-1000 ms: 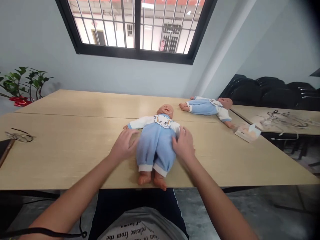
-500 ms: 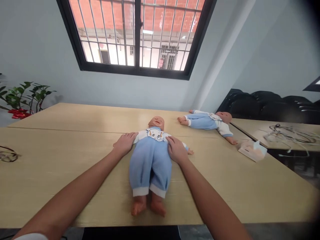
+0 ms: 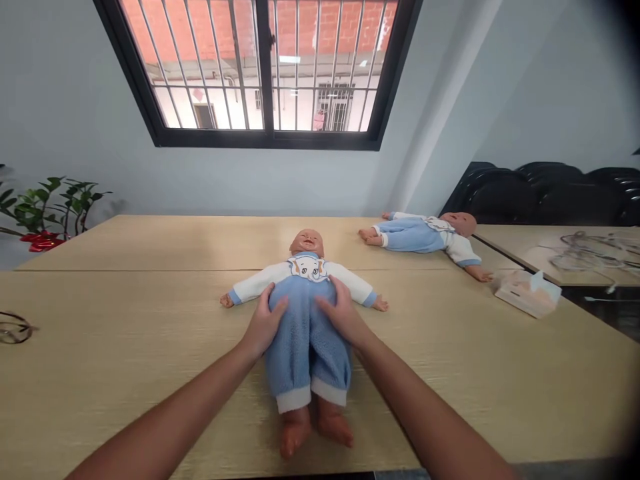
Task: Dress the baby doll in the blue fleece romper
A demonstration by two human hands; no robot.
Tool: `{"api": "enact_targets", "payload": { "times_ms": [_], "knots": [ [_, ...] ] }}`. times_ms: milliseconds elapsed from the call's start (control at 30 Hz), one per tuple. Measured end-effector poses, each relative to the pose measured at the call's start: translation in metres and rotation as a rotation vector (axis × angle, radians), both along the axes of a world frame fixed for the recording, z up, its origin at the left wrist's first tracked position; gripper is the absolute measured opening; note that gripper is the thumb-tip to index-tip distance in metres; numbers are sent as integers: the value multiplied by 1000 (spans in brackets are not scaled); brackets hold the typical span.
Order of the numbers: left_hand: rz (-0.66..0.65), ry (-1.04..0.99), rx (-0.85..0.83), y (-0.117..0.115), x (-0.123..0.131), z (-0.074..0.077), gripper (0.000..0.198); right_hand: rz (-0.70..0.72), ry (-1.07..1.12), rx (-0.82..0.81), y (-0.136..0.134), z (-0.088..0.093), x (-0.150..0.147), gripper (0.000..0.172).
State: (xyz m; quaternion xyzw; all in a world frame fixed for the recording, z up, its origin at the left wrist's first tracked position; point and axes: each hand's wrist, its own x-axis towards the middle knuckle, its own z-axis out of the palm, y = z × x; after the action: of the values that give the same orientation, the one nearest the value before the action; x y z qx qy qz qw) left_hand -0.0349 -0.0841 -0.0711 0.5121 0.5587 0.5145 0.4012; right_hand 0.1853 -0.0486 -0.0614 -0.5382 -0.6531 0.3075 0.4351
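Note:
A baby doll (image 3: 299,307) in a blue and white outfit lies on its back on the table, feet toward me and arms spread out. My left hand (image 3: 266,321) clasps one side of its waist, thumb on the front of the blue trousers and fingers round the side. On the opposite side my right hand (image 3: 345,315) holds the waist the same way. The fingers of both hands are partly hidden by the doll's body. An animal face with big eyes decorates the white bib (image 3: 309,269).
A second doll (image 3: 415,235) in matching clothes lies at the back right of the table (image 3: 150,320). Nearby stands a tissue box (image 3: 527,295). Glasses (image 3: 15,328) rest at the left edge. Cables (image 3: 600,252) and black chairs (image 3: 540,193) are farther right; a plant (image 3: 50,203) is at left.
Both hands have moved from the doll's upper arms down to its waist, with thumbs now on its front. The doll's legs have shifted slightly to the right and toward me in the view.

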Motion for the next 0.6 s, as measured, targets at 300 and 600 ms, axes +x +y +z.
{"api": "enact_targets", "payload": {
  "times_ms": [300,600],
  "knots": [
    [-219,521,363,-21,-16,23,63,419,-514,24,-44,49,21,108],
    [-878,621,799,-31,-15,51,35,888,-482,408,-56,77,10,29]
  ]
}}
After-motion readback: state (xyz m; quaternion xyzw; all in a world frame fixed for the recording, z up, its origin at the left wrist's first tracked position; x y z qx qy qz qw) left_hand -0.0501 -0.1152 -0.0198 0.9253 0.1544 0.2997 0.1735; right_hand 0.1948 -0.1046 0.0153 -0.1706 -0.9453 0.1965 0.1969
